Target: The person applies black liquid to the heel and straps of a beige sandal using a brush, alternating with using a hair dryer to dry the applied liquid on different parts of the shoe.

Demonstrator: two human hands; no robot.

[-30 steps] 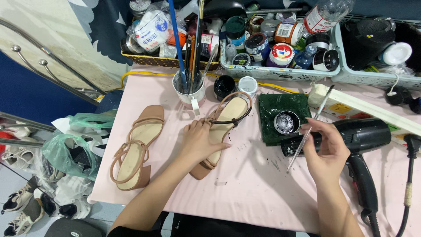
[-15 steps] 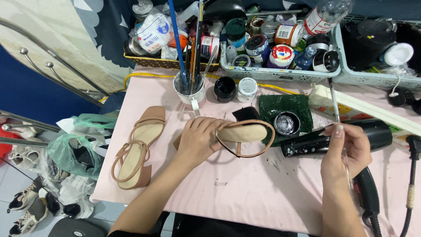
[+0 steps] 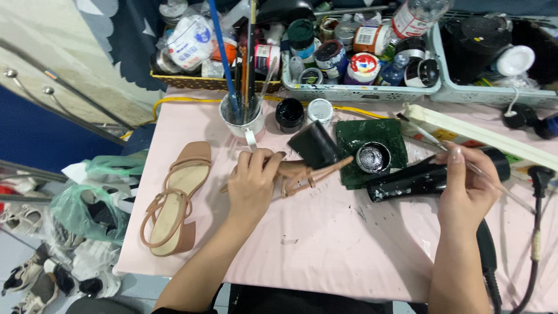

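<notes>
The pink table [image 3: 325, 244] carried everything. Near its middle, the left hand [image 3: 251, 183] gripped a tan sandal [image 3: 302, 172] turned on its side, heel block up. Right of it, the right hand [image 3: 465, 186] pinched a thin brush [image 3: 433, 141]. Steadying the sandal firmly would likely keep strokes clean.

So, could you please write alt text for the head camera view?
The left hand holds a tan heeled sandal turned on its side on a pink table; the right hand grips a thin brush. A matching sandal lies left, paint pots behind.
</notes>
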